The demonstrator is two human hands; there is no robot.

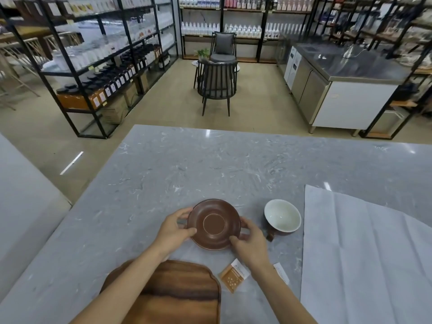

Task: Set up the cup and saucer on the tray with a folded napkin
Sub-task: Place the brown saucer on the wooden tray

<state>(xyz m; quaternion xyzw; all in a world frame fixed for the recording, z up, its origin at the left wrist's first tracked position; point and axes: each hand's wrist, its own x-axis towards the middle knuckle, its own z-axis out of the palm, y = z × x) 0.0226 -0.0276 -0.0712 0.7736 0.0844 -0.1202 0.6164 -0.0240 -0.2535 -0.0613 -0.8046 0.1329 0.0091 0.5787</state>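
At lower centre of the frame, left hand (174,230) and right hand (249,242) grip opposite rims of the brown saucer (214,224), apparently the saucer-placing step, which next calls for carrying it down-frame onto the wooden tray (177,298), cup (282,218) just right.

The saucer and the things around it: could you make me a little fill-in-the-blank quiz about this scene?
1. The brown saucer is held by ____ hands, the left hand and the right hand.
2. The cup stands to the ____ of the saucer, on the marble counter.
3. The inside of the cup is ____.
4. The wooden tray lies ____ to the person than the saucer.

Missing words: both; right; white; nearer
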